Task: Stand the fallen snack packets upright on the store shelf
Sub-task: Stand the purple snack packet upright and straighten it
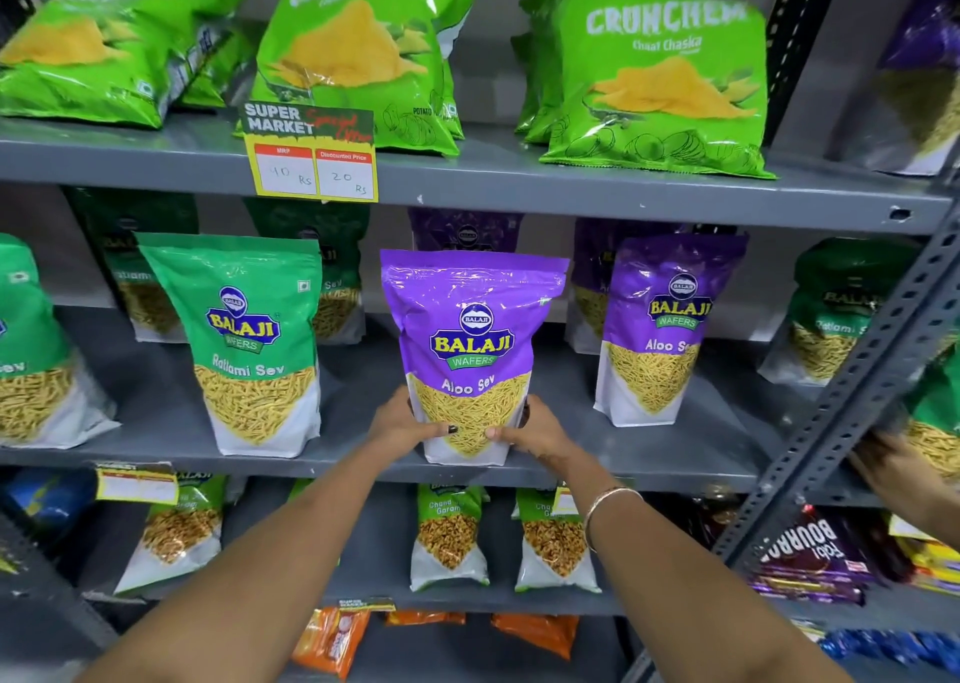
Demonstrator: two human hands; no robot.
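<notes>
Both hands, left hand point(402, 425) and right hand point(535, 430), grip the purple Aloo Sev packet point(467, 349) upright, top seal up.

Both forearms are showing bare, no sleeves; the right wrist is wearing a thin bangle point(605, 513), possibly metal; thumbnails are appearing dark-polished

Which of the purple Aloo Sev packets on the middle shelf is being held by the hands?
The front centre purple packet: both hands grip its lower sides. The other purple one, to its right, stands untouched.
</notes>
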